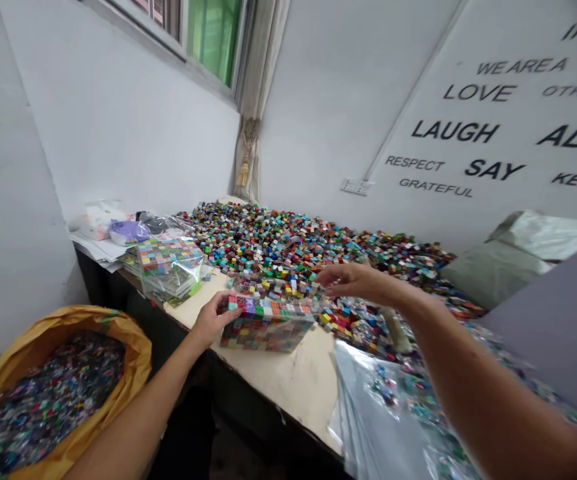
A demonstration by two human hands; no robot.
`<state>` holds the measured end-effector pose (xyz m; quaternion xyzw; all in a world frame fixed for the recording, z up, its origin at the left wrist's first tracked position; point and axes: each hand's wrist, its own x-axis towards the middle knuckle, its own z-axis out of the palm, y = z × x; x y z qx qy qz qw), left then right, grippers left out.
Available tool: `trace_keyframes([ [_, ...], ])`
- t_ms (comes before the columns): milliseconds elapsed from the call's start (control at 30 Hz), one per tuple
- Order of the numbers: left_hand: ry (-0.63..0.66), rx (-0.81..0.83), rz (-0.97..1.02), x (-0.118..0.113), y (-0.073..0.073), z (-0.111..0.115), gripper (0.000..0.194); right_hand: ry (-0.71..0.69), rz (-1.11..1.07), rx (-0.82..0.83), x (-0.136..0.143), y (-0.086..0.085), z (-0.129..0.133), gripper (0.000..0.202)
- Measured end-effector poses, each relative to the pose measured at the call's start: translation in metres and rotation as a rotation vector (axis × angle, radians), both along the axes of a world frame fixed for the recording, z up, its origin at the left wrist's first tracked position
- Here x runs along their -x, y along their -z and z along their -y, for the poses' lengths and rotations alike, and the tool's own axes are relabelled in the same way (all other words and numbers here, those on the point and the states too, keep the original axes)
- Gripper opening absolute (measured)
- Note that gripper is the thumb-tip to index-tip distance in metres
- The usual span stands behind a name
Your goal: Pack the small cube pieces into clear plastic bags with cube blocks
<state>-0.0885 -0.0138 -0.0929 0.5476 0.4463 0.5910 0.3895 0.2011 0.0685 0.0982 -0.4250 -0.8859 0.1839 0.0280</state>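
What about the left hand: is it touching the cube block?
Yes, the left hand holds the cube block at its left end.

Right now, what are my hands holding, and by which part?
Left hand: the block of cubes, by its left end. Right hand: I can't tell.

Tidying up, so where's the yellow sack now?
In the head view, the yellow sack is at lower left, beside the table, left of the left forearm.
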Motion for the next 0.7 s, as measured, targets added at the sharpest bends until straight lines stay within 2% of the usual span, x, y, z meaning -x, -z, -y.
trace_keyframes([
  [100, -0.008, -0.017, 0.000, 0.000, -0.002, 0.001, 0.043, 0.020, 0.149, -0.170, 0.013, 0.001, 0.002, 0.040],
  [167, -0.007, -0.019, 0.007, 0.000, -0.003, 0.001, 0.044, -0.024, 0.268, -0.250, 0.030, 0.002, 0.003, 0.041],
  [267, 0.005, -0.017, 0.018, 0.001, -0.005, 0.003, 0.044, -0.128, 0.358, -0.269, 0.055, 0.007, 0.004, 0.018],
  [333, 0.012, -0.009, 0.024, 0.000, -0.006, 0.004, 0.045, -0.127, 0.372, -0.283, 0.063, 0.011, 0.001, 0.012],
  [467, 0.000, 0.015, -0.012, -0.002, -0.005, 0.004, 0.045, -0.042, 0.380, -0.338, 0.057, 0.017, -0.011, 0.028],
  [533, 0.006, 0.025, -0.020, -0.003, -0.004, 0.004, 0.046, -0.018, 0.387, -0.339, 0.058, 0.019, -0.015, 0.023],
  [600, 0.021, 0.015, 0.007, -0.004, -0.002, 0.002, 0.049, -0.029, 0.386, -0.344, 0.070, 0.019, -0.013, 0.020],
  [700, 0.029, -0.002, 0.040, -0.004, 0.000, 0.000, 0.054, -0.132, 0.305, -0.318, 0.106, 0.020, -0.004, 0.037],
])
